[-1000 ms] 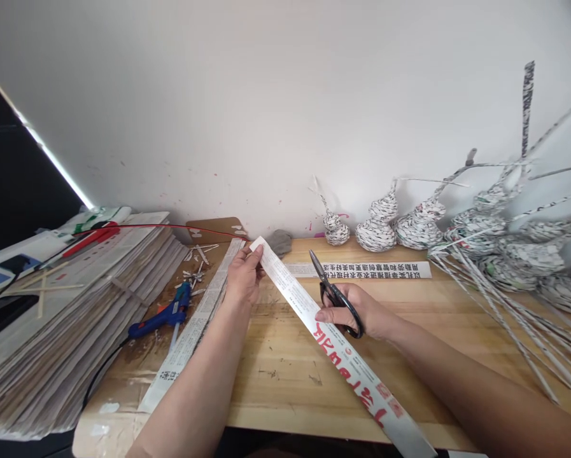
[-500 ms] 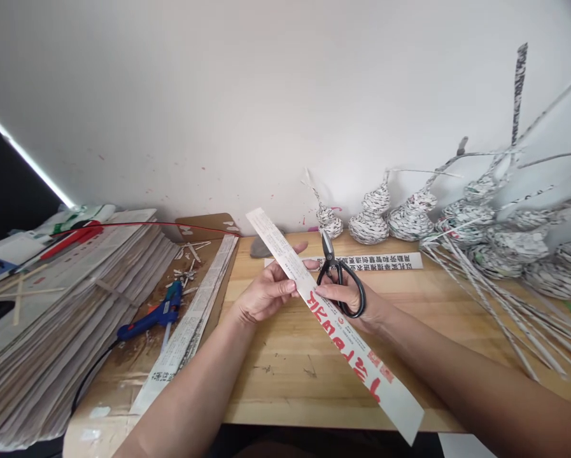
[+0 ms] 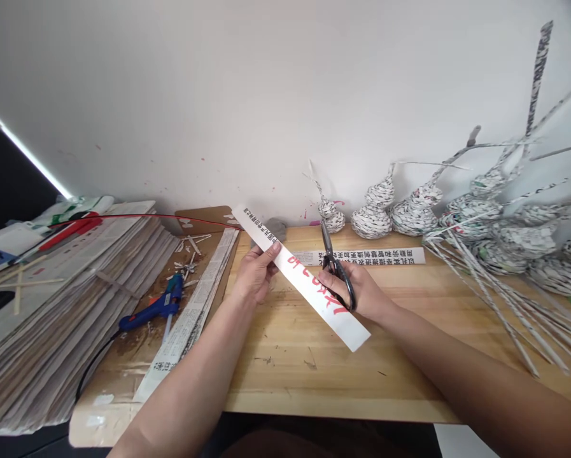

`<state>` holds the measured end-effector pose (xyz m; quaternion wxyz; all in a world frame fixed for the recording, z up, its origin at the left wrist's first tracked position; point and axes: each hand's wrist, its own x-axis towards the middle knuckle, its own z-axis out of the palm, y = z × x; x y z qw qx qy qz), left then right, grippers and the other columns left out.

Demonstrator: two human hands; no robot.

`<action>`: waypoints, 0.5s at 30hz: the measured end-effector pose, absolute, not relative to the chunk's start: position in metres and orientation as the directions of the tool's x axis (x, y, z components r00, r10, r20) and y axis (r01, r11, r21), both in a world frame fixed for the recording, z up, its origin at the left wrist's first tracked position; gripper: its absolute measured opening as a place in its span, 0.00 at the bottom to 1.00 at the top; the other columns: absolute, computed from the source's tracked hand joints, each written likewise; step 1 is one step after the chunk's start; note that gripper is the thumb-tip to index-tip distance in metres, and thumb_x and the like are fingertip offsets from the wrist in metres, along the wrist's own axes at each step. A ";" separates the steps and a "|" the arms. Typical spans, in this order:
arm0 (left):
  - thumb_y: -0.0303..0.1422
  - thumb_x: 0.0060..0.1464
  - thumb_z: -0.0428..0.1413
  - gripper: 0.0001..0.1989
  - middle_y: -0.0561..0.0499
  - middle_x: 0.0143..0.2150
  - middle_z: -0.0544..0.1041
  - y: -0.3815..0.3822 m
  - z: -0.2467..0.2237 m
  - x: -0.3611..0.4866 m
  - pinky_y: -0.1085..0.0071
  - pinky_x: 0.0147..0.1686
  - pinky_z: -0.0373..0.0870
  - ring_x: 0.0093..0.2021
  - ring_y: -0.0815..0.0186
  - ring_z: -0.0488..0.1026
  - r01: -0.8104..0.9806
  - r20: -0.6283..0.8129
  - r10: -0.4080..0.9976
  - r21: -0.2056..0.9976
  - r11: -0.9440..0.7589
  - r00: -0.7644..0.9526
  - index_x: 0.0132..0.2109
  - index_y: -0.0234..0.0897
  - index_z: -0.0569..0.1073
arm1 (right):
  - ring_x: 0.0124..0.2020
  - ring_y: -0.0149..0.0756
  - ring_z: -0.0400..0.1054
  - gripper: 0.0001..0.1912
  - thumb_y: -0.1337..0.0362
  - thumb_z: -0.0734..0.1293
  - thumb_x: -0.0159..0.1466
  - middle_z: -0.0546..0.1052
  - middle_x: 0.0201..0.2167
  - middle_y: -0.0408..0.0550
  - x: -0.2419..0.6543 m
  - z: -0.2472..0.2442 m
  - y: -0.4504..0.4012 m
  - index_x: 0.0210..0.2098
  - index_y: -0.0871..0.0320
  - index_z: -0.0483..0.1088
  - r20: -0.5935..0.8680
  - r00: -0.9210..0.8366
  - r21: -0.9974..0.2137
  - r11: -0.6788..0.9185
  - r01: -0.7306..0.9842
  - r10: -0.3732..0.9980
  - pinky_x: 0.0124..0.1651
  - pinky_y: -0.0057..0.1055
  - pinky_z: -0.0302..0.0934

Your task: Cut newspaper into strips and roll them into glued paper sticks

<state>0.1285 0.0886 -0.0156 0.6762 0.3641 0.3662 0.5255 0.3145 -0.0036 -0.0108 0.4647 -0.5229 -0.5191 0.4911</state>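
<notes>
Between the thumb and fingers of my left hand (image 3: 254,275) is a newspaper strip (image 3: 300,278), slanting down to the right above the table. Black print runs along its upper part and red handwriting along its lower part. My right hand (image 3: 361,289) is closed round black-handled scissors (image 3: 330,249), whose blades point up and away from me and look closed. The scissors and right fingers lie close by the strip's right side; I cannot tell if they touch it. Behind them another printed paper strip (image 3: 394,256) lies flat on the wooden table (image 3: 285,381).
On the left are a tall newspaper stack (image 3: 98,305), a blue glue gun (image 3: 154,310) and a pile of cut strips (image 3: 197,312). Woven paper gourds (image 3: 371,222) line the wall at the back right. Thin rolled paper sticks (image 3: 500,305) spread in front of them.
The held strip now looks shorter and shows different printing; its lower end has moved up and left. My left hand has shifted slightly left and up. The scissors have turned and look narrower.
</notes>
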 end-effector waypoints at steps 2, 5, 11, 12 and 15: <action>0.33 0.37 0.69 0.18 0.54 0.30 0.76 0.092 -0.016 0.126 0.77 0.26 0.68 0.27 0.73 0.71 -0.445 -0.078 0.992 0.888 0.114 0.099 0.37 0.35 0.75 | 0.22 0.27 0.58 0.22 0.46 0.72 0.52 0.66 0.20 0.39 0.316 -0.015 -0.003 0.25 0.59 0.66 -0.060 -0.067 -0.995 -0.054 0.079 0.996 0.24 0.26 0.53; 0.33 0.38 0.69 0.17 0.54 0.31 0.76 0.095 -0.016 0.124 0.77 0.28 0.69 0.27 0.73 0.71 -0.473 -0.047 0.999 0.880 0.047 0.012 0.37 0.36 0.75 | 0.22 0.28 0.61 0.19 0.51 0.74 0.51 0.69 0.21 0.41 0.317 -0.023 -0.003 0.29 0.60 0.70 -0.117 -0.158 -0.989 -0.101 0.107 0.980 0.23 0.25 0.53; 0.36 0.41 0.67 0.16 0.55 0.30 0.75 0.083 -0.014 0.134 0.78 0.27 0.69 0.26 0.74 0.70 -0.477 0.002 0.996 0.878 0.039 0.085 0.39 0.37 0.75 | 0.20 0.27 0.61 0.17 0.55 0.75 0.49 0.70 0.20 0.40 0.312 -0.027 -0.004 0.27 0.60 0.70 -0.174 -0.112 -0.984 -0.167 0.068 0.978 0.22 0.24 0.53; 0.37 0.42 0.67 0.17 0.54 0.29 0.75 0.078 -0.014 0.137 0.78 0.25 0.68 0.26 0.74 0.69 -0.424 0.005 0.987 0.903 0.065 0.161 0.39 0.36 0.76 | 0.20 0.28 0.61 0.17 0.55 0.75 0.49 0.70 0.20 0.40 0.311 -0.027 -0.004 0.27 0.60 0.69 -0.158 -0.087 -0.987 -0.155 0.046 0.984 0.22 0.24 0.54; 0.39 0.43 0.66 0.16 0.50 0.28 0.76 0.065 -0.016 0.142 0.79 0.16 0.61 0.21 0.73 0.67 -0.193 -0.010 0.909 0.976 0.099 0.417 0.37 0.32 0.77 | 0.21 0.28 0.63 0.17 0.54 0.75 0.49 0.71 0.21 0.41 0.312 -0.029 -0.001 0.27 0.60 0.68 -0.117 -0.025 -0.993 -0.116 0.014 0.993 0.22 0.24 0.56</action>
